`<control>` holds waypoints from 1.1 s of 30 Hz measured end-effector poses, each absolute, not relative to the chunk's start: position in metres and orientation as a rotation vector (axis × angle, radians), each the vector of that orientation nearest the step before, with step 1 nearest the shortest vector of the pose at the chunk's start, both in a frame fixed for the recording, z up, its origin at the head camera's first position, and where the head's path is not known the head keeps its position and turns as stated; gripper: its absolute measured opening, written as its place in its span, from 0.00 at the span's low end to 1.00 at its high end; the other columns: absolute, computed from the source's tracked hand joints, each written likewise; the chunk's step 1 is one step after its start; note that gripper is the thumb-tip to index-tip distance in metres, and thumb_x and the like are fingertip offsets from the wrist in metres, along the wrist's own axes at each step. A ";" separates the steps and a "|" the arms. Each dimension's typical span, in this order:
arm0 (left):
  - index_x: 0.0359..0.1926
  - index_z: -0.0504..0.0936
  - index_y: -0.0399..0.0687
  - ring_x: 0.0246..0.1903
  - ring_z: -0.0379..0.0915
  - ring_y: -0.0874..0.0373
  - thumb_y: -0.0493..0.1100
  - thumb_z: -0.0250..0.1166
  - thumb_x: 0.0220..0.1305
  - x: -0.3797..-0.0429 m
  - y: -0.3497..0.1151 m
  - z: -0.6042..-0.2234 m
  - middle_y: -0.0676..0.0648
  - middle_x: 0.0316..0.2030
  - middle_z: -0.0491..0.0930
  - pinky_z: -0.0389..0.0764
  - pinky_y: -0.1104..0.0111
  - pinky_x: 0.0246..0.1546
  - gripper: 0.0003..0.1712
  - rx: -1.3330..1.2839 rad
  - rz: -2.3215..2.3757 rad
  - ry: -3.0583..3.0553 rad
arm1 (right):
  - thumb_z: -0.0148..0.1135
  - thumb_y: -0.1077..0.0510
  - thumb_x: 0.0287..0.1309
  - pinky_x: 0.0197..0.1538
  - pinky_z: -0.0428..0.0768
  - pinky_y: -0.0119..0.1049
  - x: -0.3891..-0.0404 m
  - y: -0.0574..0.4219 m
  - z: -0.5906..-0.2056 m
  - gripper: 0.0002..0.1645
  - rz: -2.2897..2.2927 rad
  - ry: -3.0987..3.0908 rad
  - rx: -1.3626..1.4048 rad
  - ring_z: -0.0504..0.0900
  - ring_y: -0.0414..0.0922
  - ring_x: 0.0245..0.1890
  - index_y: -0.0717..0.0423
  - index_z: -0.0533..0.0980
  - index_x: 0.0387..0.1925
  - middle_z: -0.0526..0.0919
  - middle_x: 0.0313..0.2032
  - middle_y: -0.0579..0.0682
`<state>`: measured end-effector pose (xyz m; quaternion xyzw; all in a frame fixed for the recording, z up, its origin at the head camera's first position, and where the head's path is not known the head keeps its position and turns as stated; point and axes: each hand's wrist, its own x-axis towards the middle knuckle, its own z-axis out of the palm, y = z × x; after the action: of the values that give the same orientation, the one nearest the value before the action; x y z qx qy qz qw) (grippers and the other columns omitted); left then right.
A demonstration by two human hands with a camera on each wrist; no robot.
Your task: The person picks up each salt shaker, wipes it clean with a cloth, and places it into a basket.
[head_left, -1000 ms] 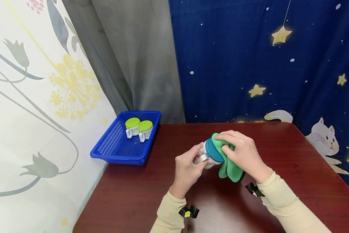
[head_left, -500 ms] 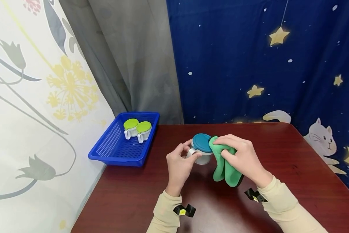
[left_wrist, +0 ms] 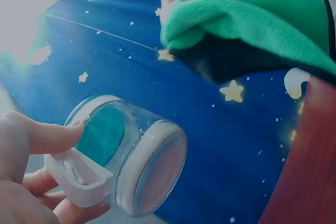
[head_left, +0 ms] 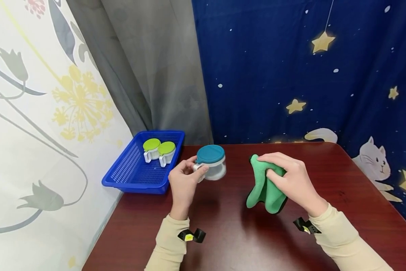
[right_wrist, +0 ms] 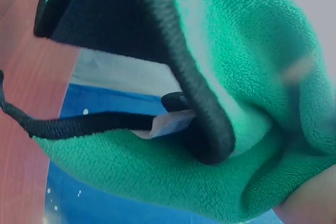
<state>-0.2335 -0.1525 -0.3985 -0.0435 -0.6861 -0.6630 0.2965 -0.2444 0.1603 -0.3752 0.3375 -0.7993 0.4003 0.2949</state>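
Observation:
My left hand (head_left: 185, 180) grips the white handle (left_wrist: 86, 177) of a clear jar (head_left: 215, 171) with a teal lid (head_left: 211, 153), held above the table. In the left wrist view the thumb lies over the top of the handle, fingers behind it. To the right, my right hand (head_left: 291, 175) pinches a green cloth (head_left: 265, 188) with dark edging, which hangs in folds apart from the jar. The cloth (right_wrist: 168, 177) fills most of the right wrist view and hides most of the fingers there.
A blue basket (head_left: 135, 186) stands at the table's left side. Inside it are two similar jars with lime-green lids (head_left: 167, 148). The dark red table (head_left: 230, 233) ends at the back against grey (head_left: 169, 75) and star-patterned blue curtains (head_left: 257, 75).
The jar has left the cloth and moved left toward the basket in my left hand, its lid now turned up. The cloth, still pinched by my right hand, stays on the right.

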 end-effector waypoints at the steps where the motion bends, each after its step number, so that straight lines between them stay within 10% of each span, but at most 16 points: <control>1: 0.25 0.77 0.37 0.44 0.85 0.53 0.44 0.83 0.47 -0.234 -0.158 -0.397 0.47 0.48 0.85 0.85 0.66 0.36 0.22 -0.111 -1.761 -1.818 | 0.63 0.72 0.53 0.44 0.75 0.23 -0.245 0.162 -0.375 0.30 1.058 -2.126 0.894 0.82 0.36 0.46 0.39 0.84 0.52 0.84 0.50 0.37; 33: 0.26 0.79 0.38 0.54 0.77 0.54 0.59 0.81 0.47 -0.284 -0.348 -0.387 0.46 0.49 0.85 0.73 0.72 0.41 0.29 0.378 -1.240 -2.086 | 0.69 0.67 0.55 0.42 0.72 0.20 -0.270 0.235 -0.380 0.27 0.799 -2.307 0.689 0.80 0.34 0.45 0.38 0.84 0.53 0.84 0.51 0.39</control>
<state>-0.2843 -0.3482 -0.3873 0.1451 -0.8000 -0.4754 0.3361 -0.2704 0.2348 -0.3799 0.2593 -0.8682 0.3006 0.2978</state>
